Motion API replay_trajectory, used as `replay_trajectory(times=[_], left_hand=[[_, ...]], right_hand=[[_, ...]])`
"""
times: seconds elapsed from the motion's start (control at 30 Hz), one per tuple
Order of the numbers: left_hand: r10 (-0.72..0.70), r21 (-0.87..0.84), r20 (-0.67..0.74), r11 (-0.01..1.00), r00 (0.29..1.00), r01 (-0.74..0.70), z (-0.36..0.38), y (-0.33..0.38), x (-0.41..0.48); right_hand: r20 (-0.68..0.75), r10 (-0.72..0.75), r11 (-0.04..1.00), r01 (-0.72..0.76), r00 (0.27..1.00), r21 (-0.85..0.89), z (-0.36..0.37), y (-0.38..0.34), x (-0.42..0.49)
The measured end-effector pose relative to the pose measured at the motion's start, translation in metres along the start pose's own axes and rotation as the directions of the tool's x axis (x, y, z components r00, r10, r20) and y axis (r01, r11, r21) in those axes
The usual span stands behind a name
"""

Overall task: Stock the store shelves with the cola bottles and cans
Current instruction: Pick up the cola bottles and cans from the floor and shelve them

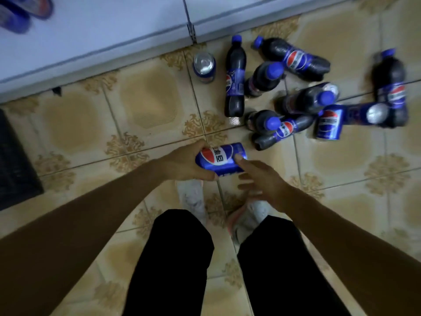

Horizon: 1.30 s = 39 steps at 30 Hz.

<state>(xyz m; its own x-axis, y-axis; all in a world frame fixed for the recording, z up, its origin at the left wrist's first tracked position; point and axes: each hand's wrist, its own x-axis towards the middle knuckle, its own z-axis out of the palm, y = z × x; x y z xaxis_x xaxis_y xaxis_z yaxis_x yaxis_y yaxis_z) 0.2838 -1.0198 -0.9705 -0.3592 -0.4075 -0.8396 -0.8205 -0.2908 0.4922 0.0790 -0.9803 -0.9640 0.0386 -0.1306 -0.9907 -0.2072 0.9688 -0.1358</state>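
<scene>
your left hand [182, 161] grips one cola can [219, 158], held on its side just ahead of your feet. your right hand [264, 181] is loose-fingered, with one fingertip touching the can's end. beyond, on the floor [75, 124], cola bottles [235, 76] stand and lie in a heap with lying cans [329, 122] among them, and an upright can [204, 67] sits near the shelf [91, 37]. blurred blue shapes [22, 12] at its far left may be stock, though you cannot tell. most of the stocking looks still ahead.
</scene>
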Motion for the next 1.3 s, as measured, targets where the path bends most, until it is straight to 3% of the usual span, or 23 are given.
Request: replay_trajectory(times=[0.07,0.13,0.23,0.3,0.4,0.5,0.57,0.63,0.7,0.77,0.8,0.87,0.93,1.07,1.2,1.3], left_hand=[[0.035,-0.052,-0.051,0.998,0.998,-0.038,-0.012,0.027,-0.051],[0.092,-0.057,-0.083,0.994,0.992,-0.097,-0.030,0.063,-0.108],[0.189,0.015,-0.135,0.982,0.973,-0.188,-0.069,0.131,-0.196],[0.270,0.157,-0.135,0.956,0.953,-0.249,-0.092,0.176,-0.254],[0.382,0.436,-0.150,0.853,0.912,-0.286,-0.117,0.235,-0.331],[0.484,0.521,-0.266,0.800,0.833,-0.299,-0.125,0.277,-0.396],[0.470,0.370,-0.488,0.875,0.735,-0.313,-0.120,0.293,-0.430],[0.247,-0.040,-0.703,0.923,0.667,-0.383,-0.105,0.303,-0.457],[-0.026,-0.437,-0.750,0.769,0.660,-0.467,-0.084,0.315,-0.473],[-0.155,-0.612,-0.732,0.577,0.663,-0.541,-0.067,0.331,-0.483],[-0.158,-0.647,-0.722,0.499,0.674,-0.576,-0.063,0.343,-0.489],[-0.062,-0.613,-0.751,0.435,0.657,-0.660,-0.063,0.364,-0.498],[-0.017,-0.514,-0.829,0.419,0.559,-0.749,-0.075,0.386,-0.511],[-0.069,-0.329,-0.943,0.353,0.327,-0.876,-0.121,0.413,-0.543],[-0.008,-0.133,-0.990,0.369,0.140,-0.920,-0.172,0.420,-0.579],[0.061,-0.002,-0.998,0.398,0.028,-0.917,-0.210,0.415,-0.597]], right_hand=[[0.163,0.073,0.983,-0.098,0.984,0.155,-0.002,-0.007,-0.068],[0.274,0.010,0.941,-0.101,0.962,0.322,-0.001,-0.013,-0.138],[0.303,-0.136,0.870,-0.032,0.943,0.492,-0.001,-0.032,-0.239],[0.315,-0.226,0.842,0.022,0.922,0.540,-0.007,-0.049,-0.304],[0.345,-0.293,0.874,0.104,0.892,0.476,-0.018,-0.061,-0.389],[0.344,-0.408,0.838,0.198,0.846,0.508,-0.024,-0.066,-0.453],[0.307,-0.502,0.762,0.246,0.809,0.599,-0.026,-0.069,-0.486],[0.275,-0.545,0.704,0.254,0.792,0.664,-0.026,-0.073,-0.512],[0.251,-0.602,0.655,0.289,0.758,0.698,-0.025,-0.077,-0.533],[0.245,-0.665,0.623,0.344,0.706,0.702,-0.022,-0.085,-0.554],[0.250,-0.696,0.617,0.382,0.673,0.688,-0.019,-0.091,-0.565],[0.258,-0.764,0.587,0.473,0.591,0.657,-0.012,-0.104,-0.587],[0.259,-0.823,0.535,0.537,0.506,0.652,-0.003,-0.120,-0.609],[0.277,-0.891,0.450,0.617,0.360,0.646,0.012,-0.163,-0.653],[0.248,-0.938,0.317,0.887,0.241,0.337,0.020,-0.207,-0.694],[0.182,-0.975,0.162,0.972,0.131,0.169,0.025,-0.239,-0.714]])
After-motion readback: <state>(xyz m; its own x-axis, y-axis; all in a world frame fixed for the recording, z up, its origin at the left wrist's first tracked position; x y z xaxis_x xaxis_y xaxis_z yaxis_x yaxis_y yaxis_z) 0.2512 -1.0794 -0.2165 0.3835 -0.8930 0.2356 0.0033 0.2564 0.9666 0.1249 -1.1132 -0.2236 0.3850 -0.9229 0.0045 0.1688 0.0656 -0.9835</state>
